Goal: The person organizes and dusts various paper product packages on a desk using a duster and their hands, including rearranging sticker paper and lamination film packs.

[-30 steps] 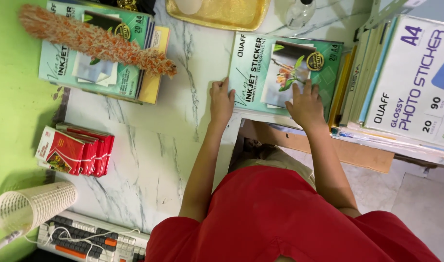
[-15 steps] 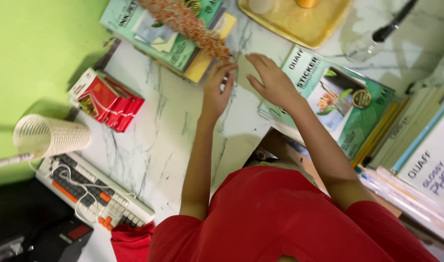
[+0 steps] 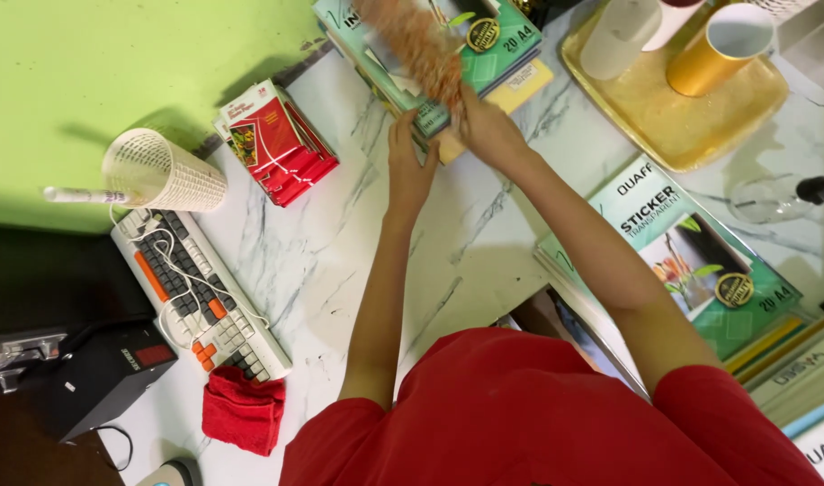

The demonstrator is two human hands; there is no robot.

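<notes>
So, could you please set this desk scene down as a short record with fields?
Surface: white marble-patterned counter
Left hand: flat on the counter, at the near edge of the stack of green paper packs
Right hand: on the same stack's edge, grip unclear
On stack: orange-brown fuzzy duster
Far right: gold tray with gold cup
Left: red packets, white mesh cup, grey keyboard
</notes>
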